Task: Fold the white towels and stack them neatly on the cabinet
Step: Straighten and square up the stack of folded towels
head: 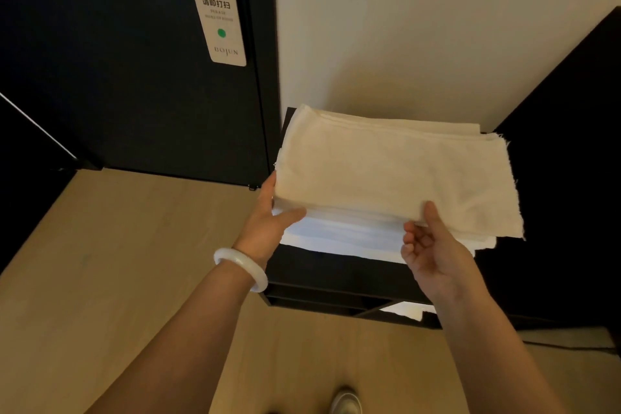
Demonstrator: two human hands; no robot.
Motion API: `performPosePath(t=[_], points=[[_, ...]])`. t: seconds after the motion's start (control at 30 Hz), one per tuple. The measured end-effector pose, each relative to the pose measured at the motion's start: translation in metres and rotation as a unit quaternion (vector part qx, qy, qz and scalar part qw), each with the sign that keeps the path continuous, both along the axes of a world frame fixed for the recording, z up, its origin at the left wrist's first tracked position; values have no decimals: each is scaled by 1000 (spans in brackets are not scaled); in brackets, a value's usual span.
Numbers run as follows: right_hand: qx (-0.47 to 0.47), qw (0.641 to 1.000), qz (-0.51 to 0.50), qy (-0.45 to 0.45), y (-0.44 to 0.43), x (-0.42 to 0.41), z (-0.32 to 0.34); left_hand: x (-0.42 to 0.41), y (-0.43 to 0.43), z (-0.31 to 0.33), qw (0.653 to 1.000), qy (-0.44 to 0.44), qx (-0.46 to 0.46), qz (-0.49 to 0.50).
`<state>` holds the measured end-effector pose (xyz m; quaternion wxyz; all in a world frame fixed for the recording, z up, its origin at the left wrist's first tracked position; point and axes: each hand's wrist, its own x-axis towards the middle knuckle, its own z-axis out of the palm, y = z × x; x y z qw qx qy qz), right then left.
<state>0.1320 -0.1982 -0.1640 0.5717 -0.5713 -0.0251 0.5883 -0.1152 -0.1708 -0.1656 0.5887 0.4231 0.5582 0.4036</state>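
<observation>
A folded white towel lies flat on top of a stack of white towels on a low black cabinet. My left hand holds the top towel's near left corner, thumb under the edge. My right hand pinches the towel's near edge at the right, thumb on top and fingers curled below. A frayed edge of the top towel hangs past the stack on the right.
A dark door with a lever handle and a white door hanger stands to the left. A pale wall rises behind the cabinet. A dark panel flanks the right. Light wood floor lies below, with a shoe tip.
</observation>
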Motion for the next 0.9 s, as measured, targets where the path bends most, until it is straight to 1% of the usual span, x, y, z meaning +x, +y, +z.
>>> performPosePath(t=[0.07,0.1,0.23,0.3,0.37,0.43,0.5,0.57,0.6,0.63,0.67,0.7,0.73,0.77,0.8,0.83,0.9], points=[[14,999,-32,-10,-7,17,-2,4,6,9,998,-39,-26,43],[18,999,-46,-17,-10,22,-3,8,11,12,996,-40,-36,71],[26,997,-67,-33,-8,33,-6,18,26,10,983,31,-62,171],[31,993,-70,-89,-1,37,-7,18,27,1,975,47,-79,201],[21,986,-53,-158,5,37,-9,15,27,-7,974,70,-77,201],[4,985,-30,-170,2,37,-11,12,29,-13,974,77,-74,202],[-15,992,22,-123,-9,39,-15,8,33,-16,975,58,-79,199],[-43,997,55,-21,-25,42,-26,3,35,-19,975,-9,-99,200],[-63,997,49,16,-32,44,-35,1,35,-22,972,-37,-112,201],[-82,996,29,17,-39,46,-44,-2,35,-27,973,-43,-123,193],[-96,995,-6,-21,-43,50,-54,-4,36,-33,974,-43,-133,178],[-105,990,-43,-86,-45,53,-62,-6,36,-39,976,-48,-144,159],[-97,982,-59,-148,-44,55,-65,-8,37,-44,976,-57,-156,140],[-78,978,-48,-187,-41,56,-67,-8,37,-49,975,-65,-172,122],[-58,978,-23,-198,-37,56,-69,-8,37,-52,973,-68,-186,115],[-40,982,0,-186,-33,56,-71,-7,36,-56,971,-66,-198,114],[-16,990,15,-142,-27,57,-78,-3,34,-65,969,-60,-207,122]])
